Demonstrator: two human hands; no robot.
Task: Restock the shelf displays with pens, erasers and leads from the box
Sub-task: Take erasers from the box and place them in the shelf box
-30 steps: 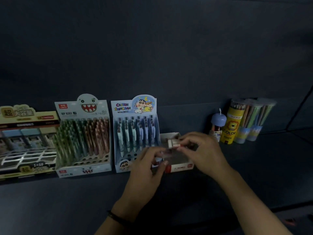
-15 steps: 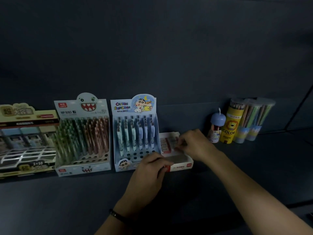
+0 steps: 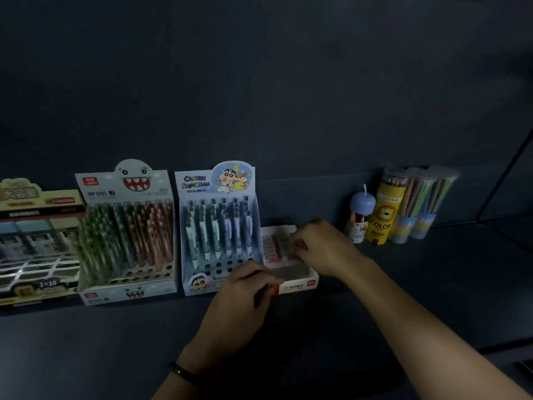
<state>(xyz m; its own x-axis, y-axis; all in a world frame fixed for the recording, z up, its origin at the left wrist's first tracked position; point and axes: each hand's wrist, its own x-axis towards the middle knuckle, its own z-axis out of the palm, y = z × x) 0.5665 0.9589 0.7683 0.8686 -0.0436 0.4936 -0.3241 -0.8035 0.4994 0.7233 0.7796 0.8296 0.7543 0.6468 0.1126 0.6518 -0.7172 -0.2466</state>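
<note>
Your right grip (image 3: 320, 249) pinches a small pack (image 3: 284, 241) at the display tray's (image 3: 300, 284) far end; your left grip (image 3: 245, 290) clamps its near-left corner. The tray's near half and the neighbouring pen display's (image 3: 219, 226) near holes look unfilled: much remains.

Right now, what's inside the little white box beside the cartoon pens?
A row of small pinkish packs lies at the back of the white box; its front part looks dark. The right hand covers the back right corner, so anything there is hidden.
</note>
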